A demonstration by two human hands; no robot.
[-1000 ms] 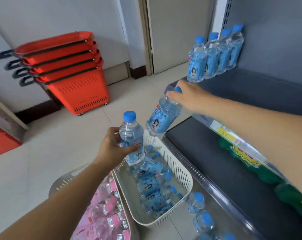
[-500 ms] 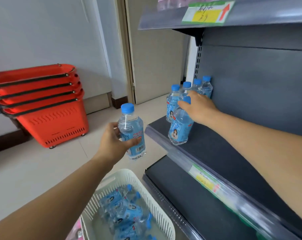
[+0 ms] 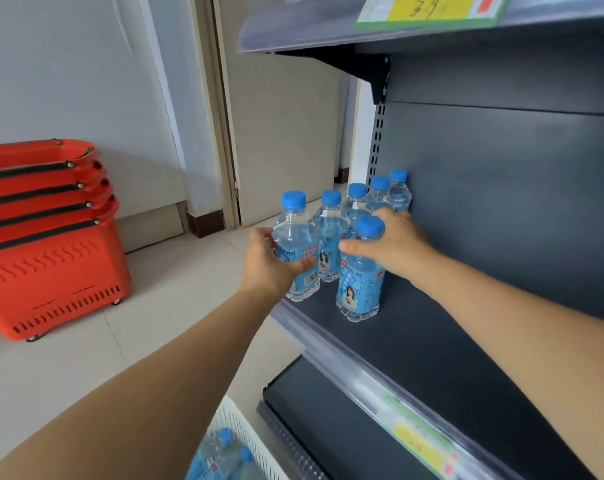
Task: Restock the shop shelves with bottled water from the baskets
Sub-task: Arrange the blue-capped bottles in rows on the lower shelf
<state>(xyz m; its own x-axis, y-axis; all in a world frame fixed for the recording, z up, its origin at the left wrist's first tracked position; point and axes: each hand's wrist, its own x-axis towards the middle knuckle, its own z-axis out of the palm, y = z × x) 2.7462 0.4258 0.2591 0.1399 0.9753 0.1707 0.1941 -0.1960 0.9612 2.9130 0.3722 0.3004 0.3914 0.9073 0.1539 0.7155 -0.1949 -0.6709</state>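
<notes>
— Blue-capped water bottles fill the head view; what is hidden or cut off?

— The left hand [image 3: 269, 268] wraps the label of the left bottle [image 3: 295, 237], thumb in front, the other fingers out of sight behind it. The bottle's base sits at the front corner of the grey shelf [image 3: 467, 358]. I cannot tell whether it touches the board. The right hand [image 3: 394, 245] curls round the shoulder of the right bottle [image 3: 361, 289], whose cap [image 3: 370, 227] rises above the thumb, with the fingertips hidden behind. That bottle stands upright on the shelf. The label print is too small to read. The white basket [image 3: 245, 431] is cut by the bottom edge.

— Counts?

— Two bottles are held, one per hand. Between and beyond the fingers of both hands, a row of four bottles [image 3: 356, 206] runs back to the rear panel [image 3: 501, 202]. In the basket, below the left forearm, at least two more bottles [image 3: 221, 455] lie. Well left of the left fingers, the orange baskets [image 3: 51, 265] are stacked, and four black handles [image 3: 34, 188] show.

— Surface and room?

— The shelving is dark grey metal. An upper shelf [image 3: 311, 26] with a yellow price tag [image 3: 428, 8] hangs above the fingers. A lower shelf [image 3: 328, 427] lies beneath the right forearm, and a clear price strip [image 3: 415, 434] runs along the front edge. There are pale floor tiles [image 3: 176, 306], a white wall [image 3: 68, 81] and a beige door [image 3: 286, 133] behind the row.
</notes>
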